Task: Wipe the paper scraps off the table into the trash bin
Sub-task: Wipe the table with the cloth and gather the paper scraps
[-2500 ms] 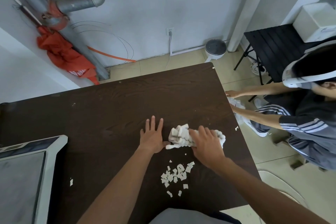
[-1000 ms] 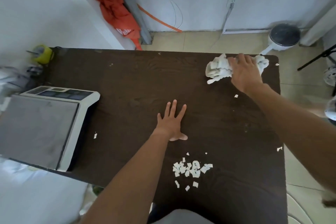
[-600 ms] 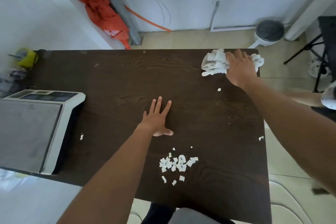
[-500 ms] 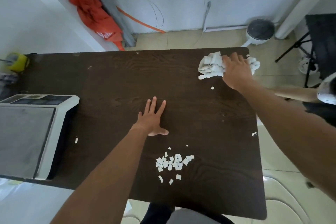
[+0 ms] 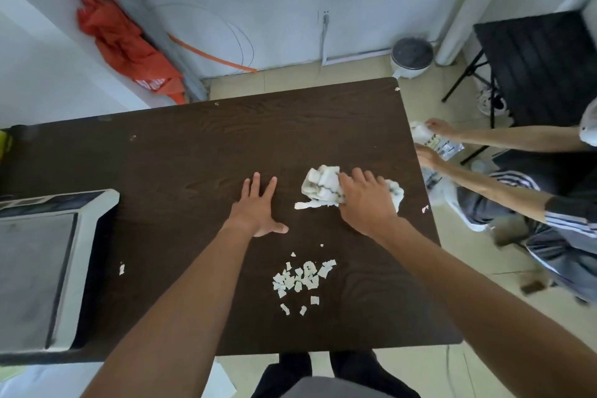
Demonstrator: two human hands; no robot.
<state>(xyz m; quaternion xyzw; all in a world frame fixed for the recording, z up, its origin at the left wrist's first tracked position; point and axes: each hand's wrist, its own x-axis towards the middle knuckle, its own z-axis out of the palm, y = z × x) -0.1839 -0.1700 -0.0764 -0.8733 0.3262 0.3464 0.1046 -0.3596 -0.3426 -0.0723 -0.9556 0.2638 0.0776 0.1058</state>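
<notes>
A pile of white paper scraps [image 5: 302, 278] lies on the dark wooden table [image 5: 181, 171] near its front edge. Single scraps sit at the left [image 5: 121, 268], at the right edge [image 5: 425, 209] and near the far corner [image 5: 397, 89]. My right hand [image 5: 363, 202] presses a crumpled white cloth [image 5: 321, 186] onto the table, above the pile. My left hand [image 5: 258, 208] lies flat with its fingers spread, left of the cloth. A person beside the table's right edge holds a white plastic bag [image 5: 434, 147] with both hands.
A grey-white machine [image 5: 48, 265] fills the table's left side. On the floor behind the table stands a small round white bin [image 5: 412, 56]. A black folding chair [image 5: 536, 64] is at the far right. An orange cloth [image 5: 126, 48] hangs on a pipe.
My right hand has pulled the cloth back from the table's far right corner to its middle, just above the scrap pile. My left hand stays flat in place.
</notes>
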